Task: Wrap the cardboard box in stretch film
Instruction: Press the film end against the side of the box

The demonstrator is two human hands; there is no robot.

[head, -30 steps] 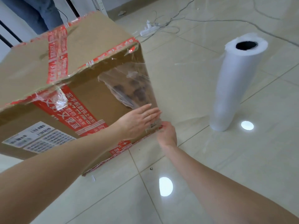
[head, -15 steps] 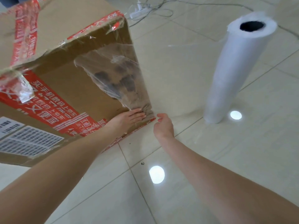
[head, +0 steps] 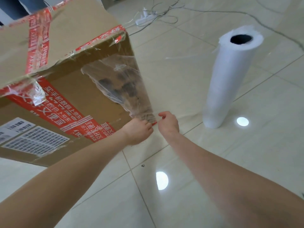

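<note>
cardboard box (head: 74, 38): stretch film (head: 121, 83) clings to 1 side. left hand (head: 139, 130) grips the film at the lower corner, fingers curled. right hand (head: 168, 125) pinches it alongside. roll (head: 228, 83) upright, near.

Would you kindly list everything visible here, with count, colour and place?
cardboard box: one, brown with red tape, left.
stretch film: one sheet, clear, on the box's near face by its right edge.
film roll: one, white, upright on the floor, right.
labels: two, white, box's lower left.
power strip: one, white, floor at top, among grey cables.
floor: pale tiles.
left hand: fingers curled on the film at the box's lower corner.
right hand: fingers curled beside it; hold unclear.
</note>
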